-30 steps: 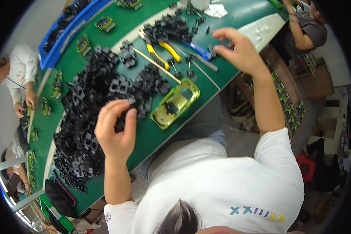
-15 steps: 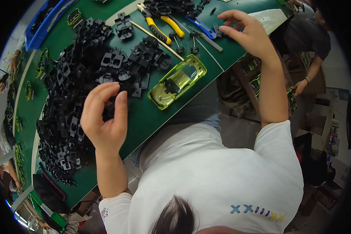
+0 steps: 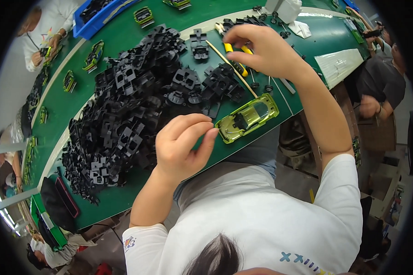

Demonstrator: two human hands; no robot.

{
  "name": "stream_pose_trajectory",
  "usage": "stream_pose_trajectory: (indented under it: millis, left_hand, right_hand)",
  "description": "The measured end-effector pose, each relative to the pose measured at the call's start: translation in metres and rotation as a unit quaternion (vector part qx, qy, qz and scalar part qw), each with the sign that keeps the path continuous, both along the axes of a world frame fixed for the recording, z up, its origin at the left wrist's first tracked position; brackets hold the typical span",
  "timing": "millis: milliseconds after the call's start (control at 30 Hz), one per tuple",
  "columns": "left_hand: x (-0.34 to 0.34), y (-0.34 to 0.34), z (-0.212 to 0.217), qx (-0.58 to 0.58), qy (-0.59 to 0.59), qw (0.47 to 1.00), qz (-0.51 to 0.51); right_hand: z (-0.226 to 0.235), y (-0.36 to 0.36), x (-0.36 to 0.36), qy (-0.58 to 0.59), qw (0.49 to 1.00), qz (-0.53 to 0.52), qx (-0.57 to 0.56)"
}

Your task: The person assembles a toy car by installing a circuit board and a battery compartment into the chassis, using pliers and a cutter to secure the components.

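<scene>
A shiny yellow-green toy car body shell (image 3: 248, 120), hollow side up with a dark part inside, lies near the bench's front edge. My left hand (image 3: 181, 146) is at the shell's left end, fingers curled and thumb apart, with nothing visible between them; whether the tips touch the shell I cannot tell. My right hand (image 3: 266, 51) hovers over the yellow-handled pliers (image 3: 241, 69) and partly hides them; its thumb and fingers are apart. A thin wooden stick (image 3: 234, 71) points toward the shell. Black plastic chassis parts (image 3: 222, 82) lie beyond the shell.
A large heap of black plastic parts (image 3: 124, 87) covers the bench's left. Wheel axles (image 3: 269, 87) lie right of the stick. More green car bodies (image 3: 94, 56) line the far side, near a blue bin (image 3: 94, 23). A clear plastic bag (image 3: 339, 66) lies at right. Other people (image 3: 381, 82) work nearby.
The view has turned, shifting the bench rightward in the picture. My right hand has gone left from beside the blue utility knife to above the pliers. My left hand has come nearer the shell.
</scene>
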State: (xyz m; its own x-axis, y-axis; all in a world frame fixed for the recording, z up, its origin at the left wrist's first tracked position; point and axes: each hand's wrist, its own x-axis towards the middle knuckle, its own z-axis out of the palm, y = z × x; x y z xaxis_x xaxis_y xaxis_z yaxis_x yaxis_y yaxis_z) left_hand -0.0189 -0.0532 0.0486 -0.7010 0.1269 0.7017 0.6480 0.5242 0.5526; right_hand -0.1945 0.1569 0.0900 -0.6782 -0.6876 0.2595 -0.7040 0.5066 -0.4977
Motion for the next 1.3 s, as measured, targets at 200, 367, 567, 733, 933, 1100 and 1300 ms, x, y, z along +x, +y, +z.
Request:
stream_pose_trajectory:
  millis: [200, 367, 567, 733, 933, 1100, 1300]
  left_hand:
    - [-0.002, -0.001, -0.006, 0.002, 0.013, 1.0, 0.003]
    - [0.001, -0.001, -0.009, 0.0, 0.008, 1.0, 0.008]
    - [0.006, 0.002, -0.008, 0.001, 0.019, 1.0, 0.003]
    - [0.0, 0.002, -0.006, -0.012, 0.013, 1.0, 0.002]
    - [0.0, 0.0, -0.007, -0.01, 0.001, 1.0, 0.029]
    - [-0.003, 0.0, -0.01, 0.004, -0.027, 0.999, 0.026]
    - [0.001, 0.002, -0.009, 0.009, 0.039, 0.995, 0.087]
  right_hand:
    - [-0.002, -0.07, -0.06, 0.065, 0.993, 0.011, 0.096]
    - [-0.008, -0.095, -0.049, -0.016, 0.958, 0.018, 0.284]
    - [-0.018, -0.096, -0.047, 0.007, 0.956, -0.006, 0.293]
    - [-0.028, -0.095, -0.055, 0.058, 0.93, 0.006, 0.363]
    - [-0.017, -0.077, -0.039, 0.079, 0.973, 0.015, 0.216]
    - [0.043, -0.025, 0.008, 0.06, 0.997, -0.02, -0.048]
    - [0.02, 0.027, 0.078, -0.409, 0.814, 0.057, -0.409]
